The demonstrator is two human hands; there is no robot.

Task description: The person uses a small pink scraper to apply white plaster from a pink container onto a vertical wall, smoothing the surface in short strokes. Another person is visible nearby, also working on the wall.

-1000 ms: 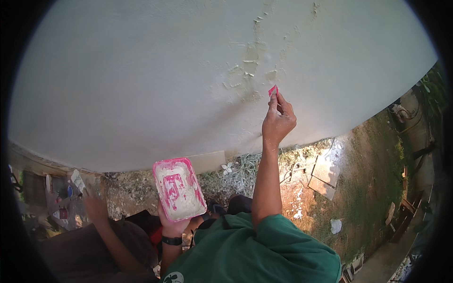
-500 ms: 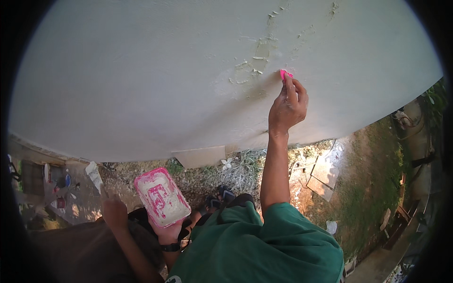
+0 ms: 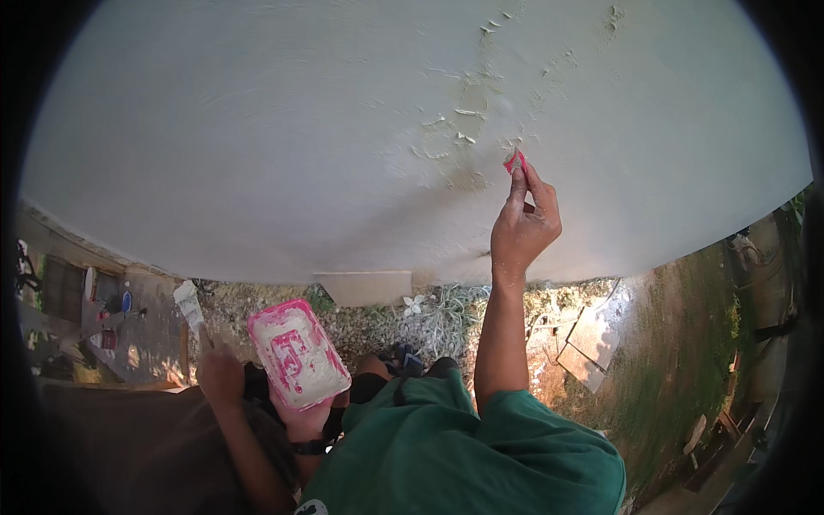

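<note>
Handling of a pink scraper (image 3: 515, 162) and a pink tub (image 3: 296, 305), with places given relative to the white wall (image 3: 257, 154). The right hand (image 3: 525, 225) has thumb and fingers pinched together on the scraper, which is close to the wall, beside the raised ridges (image 3: 466, 138); whether it touches, I cannot tell from my remote seat. I judge this piece light, thin and slightly flexible, slick where smeared; I would grip it by the end farther from the wall. The left hand (image 3: 300, 419) holds the tub from beneath, just below the wall's lower edge, its fingers hidden from me. Given its coat of pale putty (image 3: 324, 363), soft and pasty in look, I expect the tub to be moderately heavy, fairly stiff and slippery at the rim; I would support it under the base. Labels: I can read no brand or writing on either piece. The green shirt (image 3: 472, 446), below the wall, bears a partly visible pale round emblem (image 3: 311, 508).
</note>
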